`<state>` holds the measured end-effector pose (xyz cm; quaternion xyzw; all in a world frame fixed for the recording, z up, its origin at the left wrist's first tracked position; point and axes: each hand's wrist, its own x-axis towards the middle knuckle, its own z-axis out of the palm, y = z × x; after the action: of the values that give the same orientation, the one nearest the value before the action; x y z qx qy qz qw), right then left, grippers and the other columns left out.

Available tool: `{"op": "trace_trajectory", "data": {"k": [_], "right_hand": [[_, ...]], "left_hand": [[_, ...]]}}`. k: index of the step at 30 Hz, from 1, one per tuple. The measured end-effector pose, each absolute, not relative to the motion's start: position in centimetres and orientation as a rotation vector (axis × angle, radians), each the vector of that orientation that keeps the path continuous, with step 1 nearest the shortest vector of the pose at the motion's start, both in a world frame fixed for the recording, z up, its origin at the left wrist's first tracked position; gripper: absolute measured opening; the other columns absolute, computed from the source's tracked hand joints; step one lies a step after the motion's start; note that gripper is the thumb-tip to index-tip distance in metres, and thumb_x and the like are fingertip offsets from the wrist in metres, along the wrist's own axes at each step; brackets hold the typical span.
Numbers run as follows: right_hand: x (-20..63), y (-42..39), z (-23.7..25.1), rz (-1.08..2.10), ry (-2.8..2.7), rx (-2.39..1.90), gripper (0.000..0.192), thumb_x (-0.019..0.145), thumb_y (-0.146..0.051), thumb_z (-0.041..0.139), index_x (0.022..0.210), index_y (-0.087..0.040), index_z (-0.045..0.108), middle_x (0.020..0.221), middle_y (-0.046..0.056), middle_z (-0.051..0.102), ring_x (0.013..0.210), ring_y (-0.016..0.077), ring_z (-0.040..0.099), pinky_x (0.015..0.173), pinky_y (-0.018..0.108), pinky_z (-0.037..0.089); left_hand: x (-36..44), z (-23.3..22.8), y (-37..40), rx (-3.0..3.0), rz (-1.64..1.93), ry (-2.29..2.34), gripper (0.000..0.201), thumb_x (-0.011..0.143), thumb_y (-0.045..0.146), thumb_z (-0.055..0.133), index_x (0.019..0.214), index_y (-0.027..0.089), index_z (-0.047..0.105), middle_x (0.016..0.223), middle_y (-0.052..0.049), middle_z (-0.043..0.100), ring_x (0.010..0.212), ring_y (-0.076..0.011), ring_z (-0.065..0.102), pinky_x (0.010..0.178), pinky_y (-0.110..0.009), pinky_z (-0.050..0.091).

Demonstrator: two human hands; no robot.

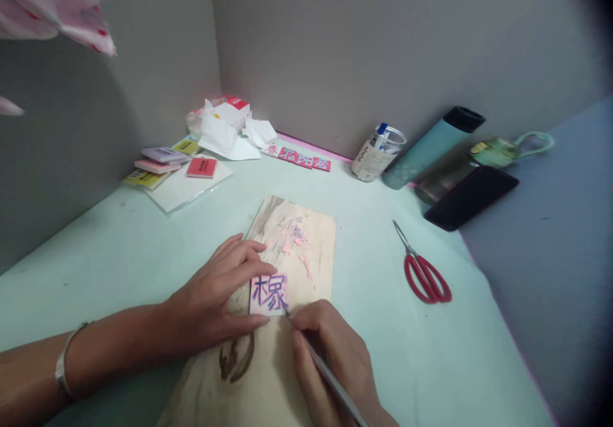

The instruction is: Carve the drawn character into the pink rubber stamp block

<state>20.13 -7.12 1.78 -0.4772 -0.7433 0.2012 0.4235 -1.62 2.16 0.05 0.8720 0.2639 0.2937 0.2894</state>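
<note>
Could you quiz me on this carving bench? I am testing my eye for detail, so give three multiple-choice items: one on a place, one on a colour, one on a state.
1. Where do the scissors lie?
A. on the wooden board
B. on the table, right of the wooden board
C. inside the jar

2. What colour are the scissors' handles?
A. red
B. blue
C. yellow

3. What is the right hand doing?
A. resting flat and empty
B. gripping a thin tool whose tip meets the small block
C. holding the scissors

Answers:
1 B, they lie on the pale green table, apart from the wooden board.
2 A, both loops are red.
3 B, the thin tool runs up to the small block, which the left hand steadies.
</note>
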Motion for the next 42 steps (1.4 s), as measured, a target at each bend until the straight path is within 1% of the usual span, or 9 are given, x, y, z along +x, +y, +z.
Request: {"op": "trace_trajectory", "data": {"k": [7, 12, 15, 19, 23, 28, 31, 38, 42], "right_hand": [[20.5, -7.4, 2.1, 0.581, -1.839, -1.268, 0.011, 0.096, -0.013, 0.047, 0.091, -0.023, 0.05, 0.076, -0.001, 0.056, 0.062, 0.0123, 0.057, 0.055, 0.024, 0.043], [20.4, -7.0, 2.8, 0.588, -1.865, -1.259, 0.012, 0.095, -0.011, 0.046, 0.091, -0.022, 0.052, 0.078, 0.0, 0.06, 0.063, 0.0118, 0.059, 0.058, 0.022, 0.047], [20.4, -6.8, 3.1, 0.584, -1.873, -1.258, 0.013, 0.094, -0.011, 0.046, 0.09, -0.022, 0.053, 0.076, 0.0, 0.061, 0.062, 0.0116, 0.06, 0.057, 0.021, 0.047], [20.4, -6.8, 3.4, 0.578, -1.849, -1.293, 0.014, 0.094, -0.012, 0.046, 0.085, -0.022, 0.05, 0.073, -0.001, 0.059, 0.06, 0.0107, 0.058, 0.053, 0.02, 0.045], [20.5, -6.7, 3.4, 0.594, -1.863, -1.293, 0.014, 0.095, -0.013, 0.046, 0.085, -0.022, 0.051, 0.072, -0.001, 0.059, 0.06, 0.0108, 0.058, 0.052, 0.02, 0.045], [20.7, -6.8, 3.3, 0.673, -1.862, -1.293, 0.013, 0.096, -0.014, 0.046, 0.087, -0.022, 0.052, 0.077, 0.001, 0.061, 0.064, 0.0124, 0.059, 0.057, 0.022, 0.048], [20.7, -7.0, 3.1, 0.734, -1.818, -1.308, 0.013, 0.097, -0.015, 0.046, 0.088, -0.022, 0.052, 0.077, 0.001, 0.06, 0.064, 0.013, 0.058, 0.058, 0.023, 0.047], [20.6, -7.0, 3.1, 0.72, -1.818, -1.303, 0.012, 0.097, -0.016, 0.047, 0.088, -0.022, 0.052, 0.077, 0.0, 0.06, 0.064, 0.0123, 0.057, 0.057, 0.022, 0.045], [20.9, -6.8, 3.7, 0.849, -1.782, -1.352, 0.013, 0.099, -0.02, 0.047, 0.089, -0.021, 0.055, 0.078, 0.001, 0.062, 0.065, 0.0132, 0.058, 0.059, 0.023, 0.046]], "left_hand": [[-1.7, 0.0, 2.1, 2.32, 0.777, 0.715, 0.043, 0.092, 0.029, 0.069, 0.131, 0.023, 0.052, 0.115, -0.008, 0.054, 0.131, -0.0332, 0.041, 0.115, -0.053, 0.029], [-1.7, 0.0, 2.0, 2.314, 0.786, 0.721, 0.043, 0.091, 0.029, 0.07, 0.131, 0.024, 0.054, 0.115, -0.009, 0.056, 0.131, -0.0338, 0.043, 0.113, -0.053, 0.035], [-1.6, 0.0, 2.0, 2.307, 0.809, 0.729, 0.043, 0.09, 0.03, 0.071, 0.13, 0.023, 0.056, 0.114, -0.01, 0.058, 0.13, -0.0342, 0.045, 0.113, -0.055, 0.036], [-1.6, 0.0, 2.1, 2.32, 0.811, 0.735, 0.043, 0.089, 0.03, 0.072, 0.129, 0.023, 0.057, 0.113, -0.009, 0.059, 0.13, -0.0337, 0.046, 0.115, -0.055, 0.034], [-1.6, 0.1, 2.1, 2.324, 0.804, 0.735, 0.043, 0.089, 0.029, 0.072, 0.129, 0.023, 0.056, 0.112, -0.008, 0.058, 0.13, -0.0332, 0.046, 0.114, -0.052, 0.034], [-1.6, 0.2, 2.0, 2.318, 0.81, 0.736, 0.043, 0.089, 0.029, 0.072, 0.129, 0.024, 0.056, 0.113, -0.008, 0.058, 0.129, -0.0333, 0.046, 0.113, -0.052, 0.036], [-1.6, 0.1, 2.1, 2.315, 0.815, 0.731, 0.043, 0.09, 0.029, 0.071, 0.129, 0.024, 0.055, 0.112, -0.008, 0.058, 0.129, -0.0338, 0.046, 0.112, -0.053, 0.036], [-1.6, 0.0, 2.0, 2.318, 0.79, 0.732, 0.043, 0.091, 0.028, 0.07, 0.13, 0.024, 0.053, 0.114, -0.008, 0.055, 0.131, -0.0334, 0.043, 0.115, -0.053, 0.032], [-1.6, 0.0, 2.1, 2.324, 0.769, 0.726, 0.045, 0.091, 0.029, 0.071, 0.132, 0.025, 0.051, 0.116, -0.008, 0.054, 0.132, -0.0334, 0.042, 0.115, -0.054, 0.032]]}}
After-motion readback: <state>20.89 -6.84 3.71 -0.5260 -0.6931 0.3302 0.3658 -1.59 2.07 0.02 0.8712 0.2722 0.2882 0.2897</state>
